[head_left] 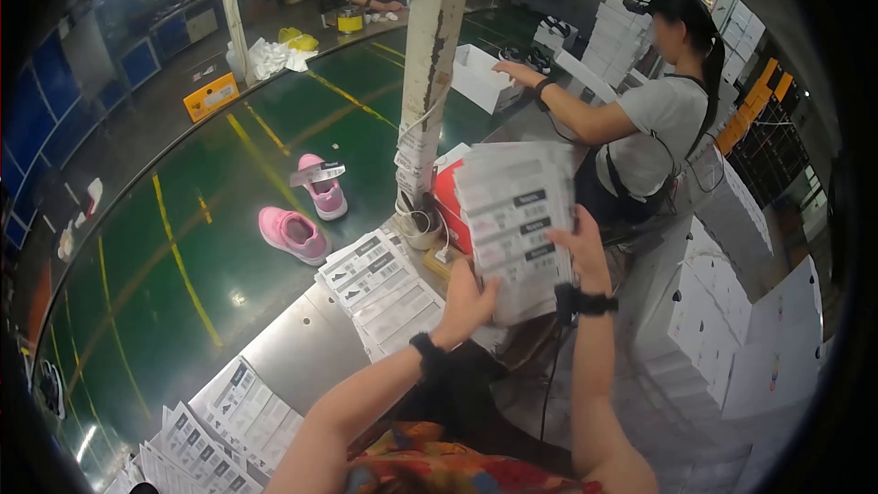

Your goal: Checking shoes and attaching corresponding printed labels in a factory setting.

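A thick stack of white label sheets [512, 206], printed with dark blocks and barcodes, is held up between my two hands, its edges a little blurred. My left hand [468, 304] grips the lower left edge, thumb pressed on the front. On the right edge my right hand [585, 245] is closed with its thumb over the front sheet; the other fingers are partly hidden behind. More label sheets [382, 288] lie overlapped on the metal ledge just left of my left hand. Two pink shoes [294, 233] rest on the green belt, a label strip [317, 174] lying across the farther one.
A worn post [422, 82] rises ahead, a red box [448, 192] beside it. Further label sheets [245, 412] cover the near left ledge. A co-worker [663, 110] at right reaches to an open white box [485, 78]. White cartons [722, 311] stack up at right.
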Demonstrator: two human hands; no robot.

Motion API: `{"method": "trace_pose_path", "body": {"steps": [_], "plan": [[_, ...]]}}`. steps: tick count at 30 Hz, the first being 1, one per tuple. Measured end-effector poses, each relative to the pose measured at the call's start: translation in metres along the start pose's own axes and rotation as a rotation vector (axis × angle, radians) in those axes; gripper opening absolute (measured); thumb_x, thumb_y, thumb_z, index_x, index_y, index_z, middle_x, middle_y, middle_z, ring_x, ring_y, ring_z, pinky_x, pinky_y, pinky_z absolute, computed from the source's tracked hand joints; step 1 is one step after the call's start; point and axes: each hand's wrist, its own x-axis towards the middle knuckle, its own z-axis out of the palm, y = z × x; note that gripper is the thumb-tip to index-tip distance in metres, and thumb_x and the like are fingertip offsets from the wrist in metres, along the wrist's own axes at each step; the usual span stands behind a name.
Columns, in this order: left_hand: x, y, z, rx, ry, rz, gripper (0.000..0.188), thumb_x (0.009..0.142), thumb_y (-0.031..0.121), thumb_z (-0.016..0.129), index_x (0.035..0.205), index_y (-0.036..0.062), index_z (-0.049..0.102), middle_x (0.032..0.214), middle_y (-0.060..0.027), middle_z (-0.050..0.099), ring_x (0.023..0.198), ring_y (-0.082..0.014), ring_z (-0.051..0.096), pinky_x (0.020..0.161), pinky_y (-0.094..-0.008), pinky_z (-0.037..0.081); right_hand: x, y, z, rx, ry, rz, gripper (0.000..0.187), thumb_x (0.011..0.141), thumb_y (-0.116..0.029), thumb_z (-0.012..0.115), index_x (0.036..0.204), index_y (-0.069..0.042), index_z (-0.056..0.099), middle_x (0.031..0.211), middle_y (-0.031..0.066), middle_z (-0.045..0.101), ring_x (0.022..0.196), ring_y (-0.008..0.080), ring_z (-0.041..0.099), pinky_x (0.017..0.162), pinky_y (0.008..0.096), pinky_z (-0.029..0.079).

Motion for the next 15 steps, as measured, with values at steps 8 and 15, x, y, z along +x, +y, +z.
{"method": "trace_pose_path", "body": {"steps": [8,15], "plan": [[-0.109,0.111,-0.165,0.082,-0.035,0.057,0.071,0.069,0.012,0.081,0.128,0.0003,0.043,0.117,-0.0117,0.049,0.11,-0.0261,0.052,0.099,-0.0372,0.04,-0.133,-0.024,0.136,0.275,-0.185,-0.215,0.09,0.067,-0.005,0.082,0.142,0.0,0.032,0.133,0.0111,0.05,0.124,0.0232,0.049,0.105,0.0368,0.038],[-0.16,0.088,-0.272,0.219,0.239,0.24,0.091,0.056,0.021,0.09,0.134,0.0037,0.046,0.137,-0.0177,0.049,0.135,-0.0369,0.037,0.113,-0.0493,0.027,-0.156,0.044,0.263,0.368,-0.633,-0.099,0.088,0.072,-0.009,0.079,0.143,0.002,0.027,0.135,0.0128,0.045,0.122,0.0202,0.048,0.104,0.036,0.038]]}}
